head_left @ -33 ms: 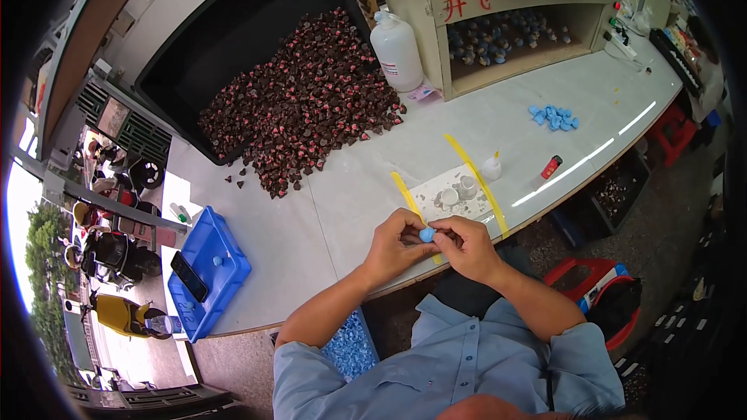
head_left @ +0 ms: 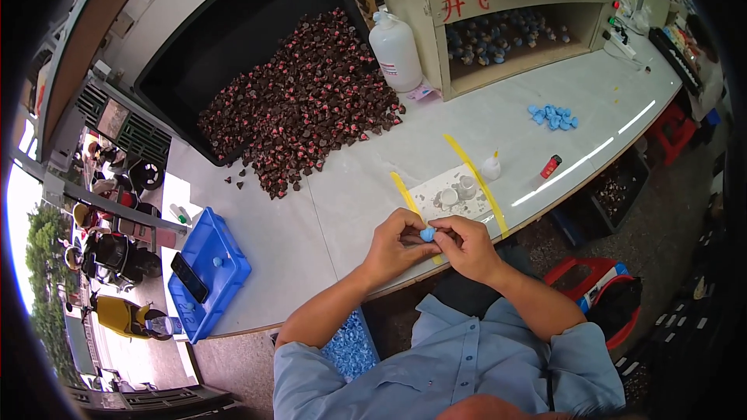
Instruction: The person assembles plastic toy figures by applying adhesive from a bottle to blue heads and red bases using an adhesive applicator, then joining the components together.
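Observation:
Near the table's front edge, my left hand (head_left: 391, 249) and my right hand (head_left: 471, 250) meet with fingertips pinched on one small, rounded blue piece (head_left: 427, 234). The fingers hide part of it, so its exact kind does not show. Just beyond my hands lies a white sheet (head_left: 429, 207) between two strips of yellow tape (head_left: 476, 169), with grey smears on it. Small round white cups (head_left: 449, 197) stand on the sheet. To their right is a small white bottle (head_left: 491, 167) with a yellow tip.
A heap of dark brown and pink pieces (head_left: 303, 101) spills from a black bin (head_left: 226, 31). A blue tray (head_left: 233, 245) holds a phone (head_left: 189, 277). Blue pieces (head_left: 554, 117) and a red cylinder (head_left: 551, 167) lie right. Behind stand a white jug (head_left: 395, 50) and a wooden box (head_left: 436, 39).

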`<control>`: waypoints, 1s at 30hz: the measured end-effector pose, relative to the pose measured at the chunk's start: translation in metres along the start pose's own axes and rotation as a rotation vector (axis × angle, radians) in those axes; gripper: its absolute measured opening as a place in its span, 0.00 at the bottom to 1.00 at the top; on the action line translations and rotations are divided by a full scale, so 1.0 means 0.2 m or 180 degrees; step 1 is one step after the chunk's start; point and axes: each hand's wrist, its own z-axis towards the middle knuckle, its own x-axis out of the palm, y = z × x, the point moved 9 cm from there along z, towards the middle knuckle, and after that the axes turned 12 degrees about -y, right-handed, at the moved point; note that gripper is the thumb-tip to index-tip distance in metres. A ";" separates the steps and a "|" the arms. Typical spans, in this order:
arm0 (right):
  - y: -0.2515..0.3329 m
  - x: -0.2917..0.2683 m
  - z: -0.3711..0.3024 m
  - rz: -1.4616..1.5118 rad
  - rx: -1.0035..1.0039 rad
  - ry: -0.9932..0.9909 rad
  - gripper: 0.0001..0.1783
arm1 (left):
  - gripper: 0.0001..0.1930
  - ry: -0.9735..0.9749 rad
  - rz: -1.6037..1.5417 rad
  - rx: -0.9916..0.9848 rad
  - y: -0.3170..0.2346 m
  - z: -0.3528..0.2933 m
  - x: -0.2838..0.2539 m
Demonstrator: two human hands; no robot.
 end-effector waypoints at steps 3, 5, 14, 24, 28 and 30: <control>-0.01 -0.02 0.00 0.0041 0.0035 -0.0061 0.11 | 0.15 0.0206 -0.0412 -0.0090 0.00 0.00 0.02; -0.02 -0.02 0.00 0.0068 0.0051 -0.0088 0.11 | 0.13 0.0168 -0.0587 -0.0139 0.02 0.01 0.01; 0.00 -0.04 0.00 0.0060 -0.0110 -0.0234 0.11 | 0.14 0.0297 -0.0536 -0.0303 0.04 0.01 0.01; -0.04 -0.03 0.00 0.0196 0.0141 -0.0124 0.11 | 0.12 0.0245 -0.0557 -0.0086 0.02 0.01 0.00; -0.04 -0.03 0.00 0.0179 0.0174 -0.0050 0.11 | 0.10 0.0242 -0.0916 -0.0411 0.04 0.02 0.02; -0.04 -0.02 0.00 0.0153 0.0210 -0.0004 0.11 | 0.10 0.0202 -0.1055 -0.0586 0.06 0.02 0.02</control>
